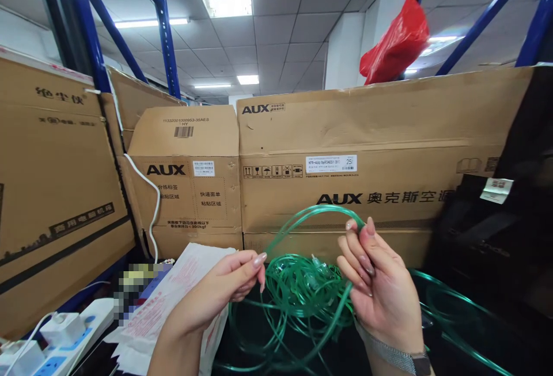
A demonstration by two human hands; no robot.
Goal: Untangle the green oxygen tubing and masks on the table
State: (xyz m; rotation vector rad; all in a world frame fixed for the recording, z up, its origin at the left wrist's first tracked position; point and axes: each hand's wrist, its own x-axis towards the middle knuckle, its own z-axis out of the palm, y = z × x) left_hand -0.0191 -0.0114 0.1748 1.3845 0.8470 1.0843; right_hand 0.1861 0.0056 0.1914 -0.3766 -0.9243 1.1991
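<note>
Thin, clear green plastic tubing (317, 210) arches between my two hands. My left hand (237, 275) pinches one side of the arch between thumb and fingers. On the other side, my right hand (382, 281) is closed around the tubing with curled fingers, and a strand drops from its palm toward the table. Below and between the hands lies a tangled heap of the same green tubing (298, 289), with clear plastic fittings (317, 272) among its loops. More green tubing (464, 327) trails on the dark surface to the right of my right wrist.
Printed white paper bags (173, 289) lie left of the heap, partly behind my left forearm. A white power strip (82, 330) with plugs sits at the lower left. Cardboard boxes (285, 134) stand along the back. Black material (466, 243) borders the right side; a red bag (395, 42) hangs above.
</note>
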